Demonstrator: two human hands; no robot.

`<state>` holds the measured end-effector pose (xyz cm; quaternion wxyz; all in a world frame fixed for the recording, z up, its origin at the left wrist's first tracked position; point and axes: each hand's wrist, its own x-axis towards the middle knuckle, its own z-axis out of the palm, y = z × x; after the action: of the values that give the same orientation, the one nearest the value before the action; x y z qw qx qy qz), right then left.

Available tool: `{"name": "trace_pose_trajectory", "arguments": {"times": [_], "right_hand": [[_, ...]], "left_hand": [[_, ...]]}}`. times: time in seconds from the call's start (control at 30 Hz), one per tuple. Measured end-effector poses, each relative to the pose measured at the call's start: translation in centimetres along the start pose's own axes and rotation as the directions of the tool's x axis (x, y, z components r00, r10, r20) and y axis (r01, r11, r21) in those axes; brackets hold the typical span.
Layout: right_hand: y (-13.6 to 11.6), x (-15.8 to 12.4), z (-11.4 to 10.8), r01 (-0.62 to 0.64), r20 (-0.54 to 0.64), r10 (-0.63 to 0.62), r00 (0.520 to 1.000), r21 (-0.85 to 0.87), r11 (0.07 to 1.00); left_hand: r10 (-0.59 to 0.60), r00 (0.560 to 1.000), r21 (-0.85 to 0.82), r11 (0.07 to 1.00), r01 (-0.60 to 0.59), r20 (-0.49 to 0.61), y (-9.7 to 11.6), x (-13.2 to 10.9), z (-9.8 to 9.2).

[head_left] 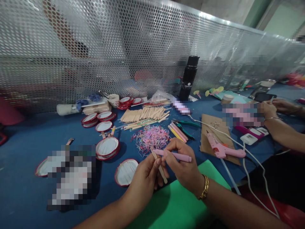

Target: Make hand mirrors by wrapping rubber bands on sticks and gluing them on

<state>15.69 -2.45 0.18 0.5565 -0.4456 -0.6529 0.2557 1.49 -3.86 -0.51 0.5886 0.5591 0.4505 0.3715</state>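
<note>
My left hand (149, 171) is closed around a wooden craft stick (162, 174), which slants down toward me. In my right hand (182, 163) is a pink marker (178, 156), its tip at the stick's upper end. A green sheet (176, 200) lies beneath both hands. Just beyond them is a heap of colourful rubber bands (152, 138), with several pastel markers (177, 132) to its right. Left of my left hand lies a round white disc with a red rim (125, 172).
Craft sticks (143, 114) are piled farther back. Green-handled pliers (184, 127) and a pink glue gun (221, 148) on cardboard (205, 127) lie right, with a white cable (224, 135) crossing. A black bottle (189, 78) stands before a perforated metal screen (143, 47). Another person's hands (274, 109) work at right.
</note>
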Motion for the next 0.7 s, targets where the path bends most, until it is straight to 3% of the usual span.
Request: {"name": "trace_pose_trajectory", "arguments": {"times": [0.17,0.33,0.53,0.7], "right_hand": [[-0.05,0.13,-0.10,-0.001,-0.051,0.001,0.999,-0.004,1.000],[0.06,-0.04,-0.05,-0.021,0.001,0.021,1.000,0.020,1.000],[0.07,0.09,-0.09,-0.017,-0.049,0.018,0.999,0.011,1.000],[0.15,-0.01,-0.04,-0.027,-0.008,0.027,1.000,0.031,0.999]], "left_hand": [[-0.013,1.000,-0.009,1.000,0.013,-0.007,-0.10,0.04,-0.02],[0.017,1.000,0.015,1.000,-0.017,0.011,-0.42,0.07,-0.11],[0.011,1.000,0.011,1.000,-0.011,0.011,-0.57,0.12,-0.18],[0.018,1.000,0.051,0.999,-0.019,0.015,-0.44,0.20,-0.20]]}}
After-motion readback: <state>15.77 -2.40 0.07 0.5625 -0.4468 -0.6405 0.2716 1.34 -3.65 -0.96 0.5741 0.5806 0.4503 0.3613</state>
